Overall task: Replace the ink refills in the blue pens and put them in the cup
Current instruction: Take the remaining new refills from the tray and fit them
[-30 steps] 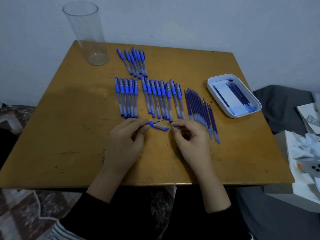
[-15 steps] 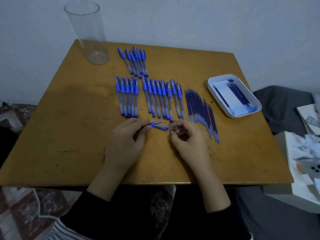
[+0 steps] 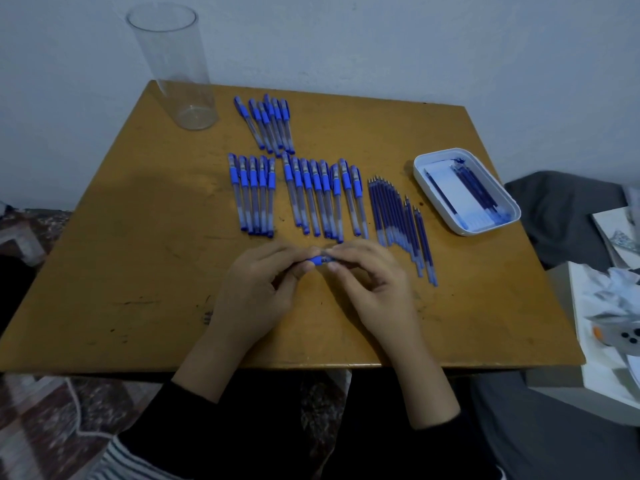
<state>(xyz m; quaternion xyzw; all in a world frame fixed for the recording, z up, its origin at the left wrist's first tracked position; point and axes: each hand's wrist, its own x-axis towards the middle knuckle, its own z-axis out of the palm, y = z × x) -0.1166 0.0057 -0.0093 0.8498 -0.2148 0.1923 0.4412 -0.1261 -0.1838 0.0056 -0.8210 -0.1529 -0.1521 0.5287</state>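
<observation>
Refills (image 3: 391,209) between pens (image 3: 322,192) and tray (image 3: 491,226)

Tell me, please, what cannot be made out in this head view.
Pen, head view: the fingers of the left hand and right hand cover all but a short blue part; refill state unknown.
Refills in the white tray, head view: too small and dark to count.
Grey object, head view: cut off by the right edge.

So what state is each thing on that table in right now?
cup: upright, empty.
held pen: pinched between both hands, above the table.
left hand: grips the held pen.
right hand: grips the pen's other end.
pens on the table: lying flat in rows.
loose refills: lying side by side.
white tray: holds several refills.
</observation>
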